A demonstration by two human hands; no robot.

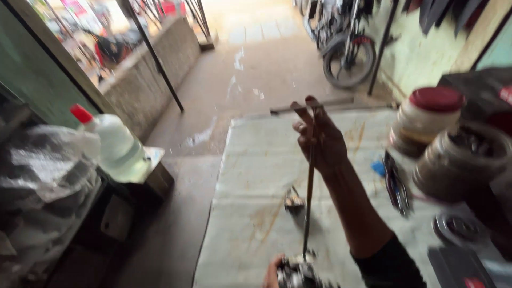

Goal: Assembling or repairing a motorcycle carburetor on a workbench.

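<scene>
Fingers (308,114) of the right hand (320,140) closing around the top of a long thin dark metal rod (309,197), holding it upright. Rod's lower end meeting a small dark metal engine part (297,273) at the bottom edge, gripped by the left hand (273,274), fingers mostly out of view. Both resting over a pale stained sheet covering the table (256,176). Lying just beside the rod, another small metal piece (294,201). Standing at right, blurred, a red-lidded jar (426,120).
</scene>
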